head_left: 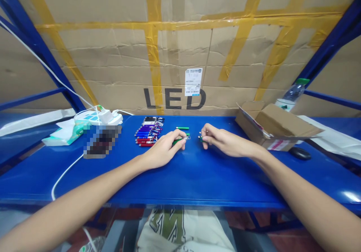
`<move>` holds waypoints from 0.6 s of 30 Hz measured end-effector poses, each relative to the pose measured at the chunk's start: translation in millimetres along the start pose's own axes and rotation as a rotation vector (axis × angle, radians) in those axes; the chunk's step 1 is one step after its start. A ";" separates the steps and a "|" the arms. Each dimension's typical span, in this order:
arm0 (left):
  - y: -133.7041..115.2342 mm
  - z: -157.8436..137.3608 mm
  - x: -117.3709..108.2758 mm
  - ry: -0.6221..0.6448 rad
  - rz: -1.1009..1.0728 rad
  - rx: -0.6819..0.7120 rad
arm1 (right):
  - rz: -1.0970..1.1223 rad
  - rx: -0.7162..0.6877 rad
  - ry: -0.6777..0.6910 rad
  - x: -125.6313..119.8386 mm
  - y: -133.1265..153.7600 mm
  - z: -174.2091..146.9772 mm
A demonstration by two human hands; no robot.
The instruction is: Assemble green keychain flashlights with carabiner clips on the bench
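My left hand [166, 147] is closed around a small green metal tube [177, 141] with a silvery ring [188, 137] at its end; most of the tube is hidden by the fingers. To its right, across a short gap, my right hand [222, 141] pinches a small green piece [200, 138] with shiny ends, too small to make out fully. Just behind the left hand lies a loose green tube [182, 128] on the blue table [180, 180]. Left of it, slim pen-like tubes with clips [148, 132] lie in a row, black, silver, purple, blue and red.
An opened cardboard box [278, 126] stands at the right, with a black computer mouse [300, 153] and a bottle [291, 94] beside it. A tissue pack [63, 135], power strip [113, 117] and blurred-out dark object [102, 142] are at the left. A large taped carton [121, 68] rises behind.
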State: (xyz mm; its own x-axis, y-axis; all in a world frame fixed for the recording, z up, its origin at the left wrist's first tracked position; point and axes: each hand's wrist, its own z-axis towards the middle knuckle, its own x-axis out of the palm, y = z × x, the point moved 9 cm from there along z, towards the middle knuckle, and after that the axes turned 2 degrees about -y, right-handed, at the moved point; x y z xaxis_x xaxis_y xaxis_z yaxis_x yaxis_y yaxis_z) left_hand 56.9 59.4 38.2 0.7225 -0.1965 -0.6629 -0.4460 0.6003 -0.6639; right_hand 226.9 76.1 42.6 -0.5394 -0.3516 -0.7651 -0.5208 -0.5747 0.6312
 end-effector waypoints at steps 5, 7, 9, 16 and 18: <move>1.0 3.0 1.7 0.001 -0.028 0.023 | 0.222 -0.022 -0.054 10.9 0.8 8.7; 1.1 3.8 2.8 0.008 -0.049 0.029 | 0.279 0.005 -0.031 17.2 -4.1 11.0; 1.4 3.6 3.7 0.017 -0.054 0.030 | 0.315 0.024 -0.020 21.5 -7.9 12.3; 0.2 1.5 6.3 0.035 -0.068 0.043 | 0.155 -0.053 -0.149 16.2 6.2 11.0; 2.0 1.8 7.8 0.039 -0.111 0.036 | 0.021 -0.127 -0.195 13.7 15.5 8.7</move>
State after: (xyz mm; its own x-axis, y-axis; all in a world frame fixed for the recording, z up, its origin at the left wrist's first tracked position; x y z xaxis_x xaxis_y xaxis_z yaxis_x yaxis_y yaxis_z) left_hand 62.6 60.5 32.4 0.7447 -0.2930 -0.5996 -0.3444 0.6008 -0.7214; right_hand 205.6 68.8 43.0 -0.6733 -0.2225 -0.7051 -0.4271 -0.6613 0.6166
